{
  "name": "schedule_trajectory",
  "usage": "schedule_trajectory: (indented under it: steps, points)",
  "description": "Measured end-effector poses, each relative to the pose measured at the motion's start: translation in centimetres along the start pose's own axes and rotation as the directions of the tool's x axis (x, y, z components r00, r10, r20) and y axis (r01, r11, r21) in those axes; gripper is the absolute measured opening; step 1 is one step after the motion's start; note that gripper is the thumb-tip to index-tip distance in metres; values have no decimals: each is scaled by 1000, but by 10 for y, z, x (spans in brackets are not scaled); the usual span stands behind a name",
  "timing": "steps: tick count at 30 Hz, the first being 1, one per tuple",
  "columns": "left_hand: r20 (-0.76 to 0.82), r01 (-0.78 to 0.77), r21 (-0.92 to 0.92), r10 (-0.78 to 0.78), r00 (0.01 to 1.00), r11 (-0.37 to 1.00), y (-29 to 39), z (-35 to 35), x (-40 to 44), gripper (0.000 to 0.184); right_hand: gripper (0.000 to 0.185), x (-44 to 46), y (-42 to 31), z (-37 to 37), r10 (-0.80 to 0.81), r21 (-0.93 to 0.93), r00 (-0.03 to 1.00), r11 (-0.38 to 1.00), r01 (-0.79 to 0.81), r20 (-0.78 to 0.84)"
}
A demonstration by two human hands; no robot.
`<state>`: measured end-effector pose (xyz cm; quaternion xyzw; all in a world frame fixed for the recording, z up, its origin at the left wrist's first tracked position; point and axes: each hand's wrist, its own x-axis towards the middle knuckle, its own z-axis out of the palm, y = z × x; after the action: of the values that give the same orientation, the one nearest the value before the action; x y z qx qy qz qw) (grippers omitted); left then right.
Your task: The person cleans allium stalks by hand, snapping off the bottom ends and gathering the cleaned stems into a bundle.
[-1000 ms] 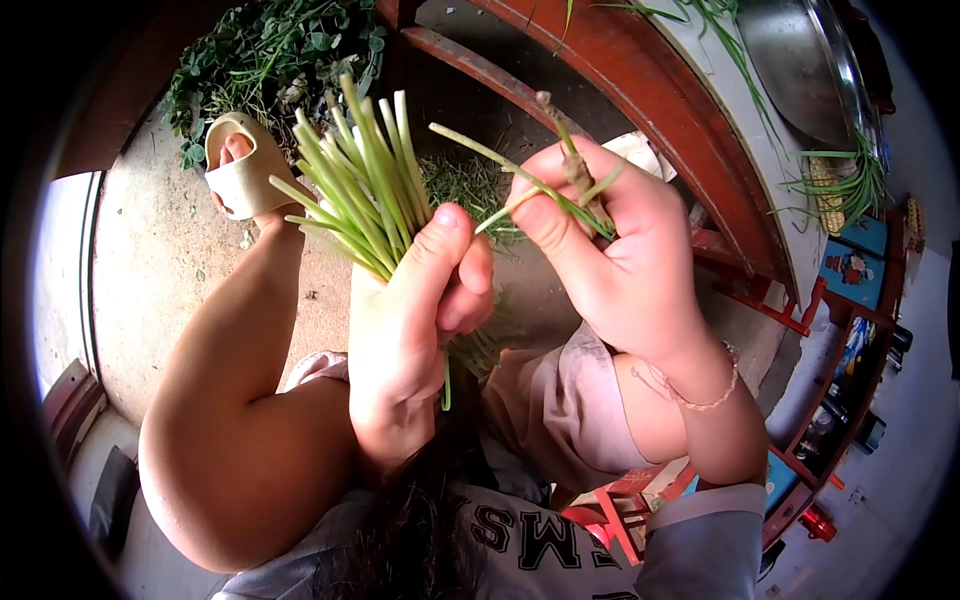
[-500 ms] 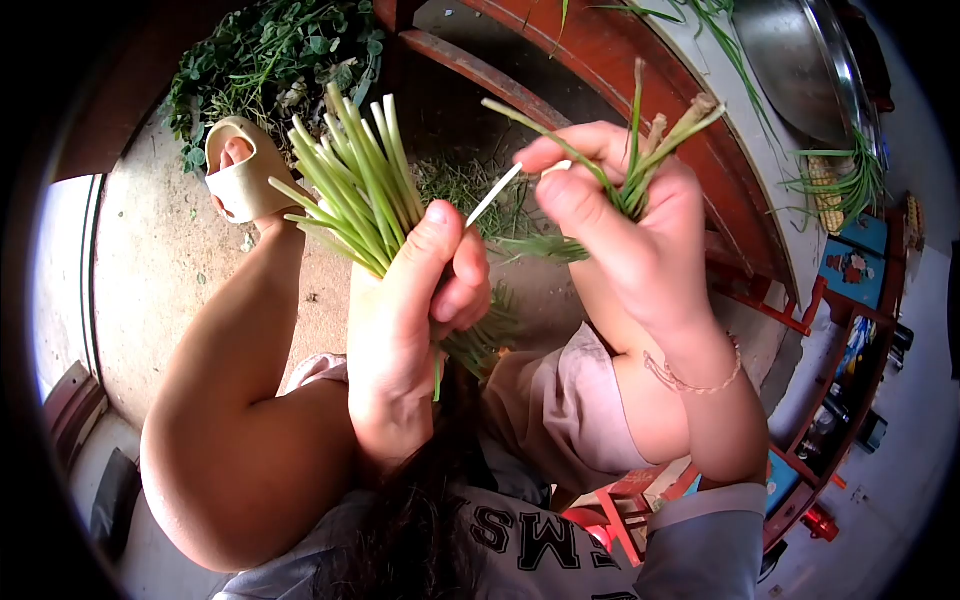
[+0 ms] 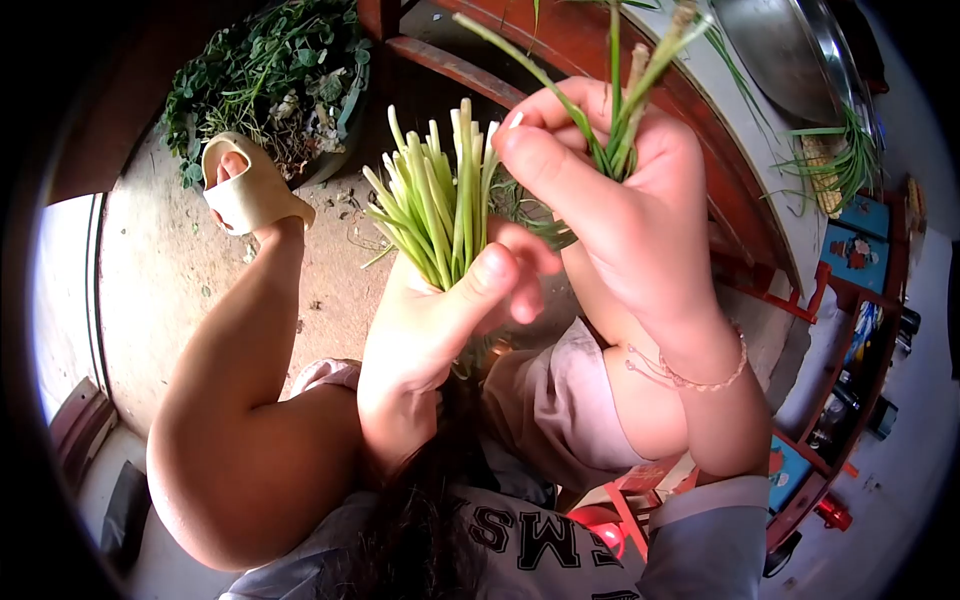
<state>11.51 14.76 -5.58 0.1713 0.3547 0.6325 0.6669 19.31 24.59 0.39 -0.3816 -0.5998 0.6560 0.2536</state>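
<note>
Bundle of green stalks (image 3: pixel 440 200) is in our left hand (image 3: pixel 440 310), upright over the floor between our knees, pale ends up. Our left fingers curl around its lower part, thumb across the front; grip looks fairly loose.

Our right hand (image 3: pixel 620 190) is just beside it, higher, thumb and forefinger drawn together by the topmost tips. Can't tell if they pinch a stalk. A few loose stems (image 3: pixel 630 115) are tucked inside that hand, poking up past the fingers.

Handling, our read: light, slim, springy, easy to bruise or snap; wetness can't be told. Best hold is a soft wrap low on the bundle, single stalks by the pale end.

Farther out: sandal (image 3: pixel 255 195), heap of leafy greens (image 3: pixel 270 90), white tabletop (image 3: pixel 752 150) with metal bowl (image 3: pixel 790 55) and corn cob (image 3: pixel 824 185).
</note>
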Motion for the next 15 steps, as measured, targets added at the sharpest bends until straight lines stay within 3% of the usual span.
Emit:
schedule_trajectory:
  steps: [3, 6, 9, 10, 11, 14, 15]
  points:
    - [97, -20, -14, 21, 995, 1000, -3, -4, 1, 41, 4, -1, 1, 1, 23, 4, 1000, 1000, -23, -18]
    - [43, 62, -87, -59, 997, 994, 1, -2, 1, 37, 6, -2, 3, 3, 127, 47, 992, 991, -128, 24]
    - [-22, 0, -438, -11, 1000, 899, 0, -4, 5, 28, 15, 3, 9, 0, -51, -97, 996, 994, 45, -67]
    - [-51, -62, -541, 41, 998, 838, 0, -6, 8, 26, 20, 4, 5, -9, -38, -193, 997, 981, 24, -70]
    - [-46, -78, -666, 64, 997, 742, 2, -10, 9, 25, 22, 3, 4, -13, 43, -105, 993, 993, -54, -106]
    - [-123, -191, -727, 149, 981, 660, 4, -21, 13, 21, 20, 3, 11, -29, 198, -36, 971, 978, -205, -135]
    - [-90, -199, -746, 201, 975, 636, 4, -26, 14, 19, 18, 3, 15, -31, 178, -62, 977, 980, -187, -120]
